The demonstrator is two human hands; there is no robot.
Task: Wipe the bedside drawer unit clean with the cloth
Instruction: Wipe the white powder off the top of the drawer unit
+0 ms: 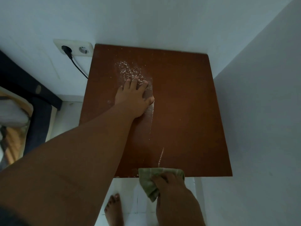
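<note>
The brown top of the bedside drawer unit [184,101] fills the middle of the view, pushed into a white corner. White crumbs and powder [130,70] lie scattered on its far left part, and a thin white streak [160,156] runs toward the front edge. My left hand [133,98] lies flat on the top, fingers spread, its fingertips at the near edge of the crumbs. My right hand [169,181] grips a bunched green cloth [150,180] at the front edge of the unit, with part of the cloth hanging below the edge.
White walls close in behind and to the right of the unit. A double wall socket [74,48] with a black plug and cable sits at the left. A dark bed frame [29,88] stands at far left. A bare foot [114,207] rests on the white tiled floor.
</note>
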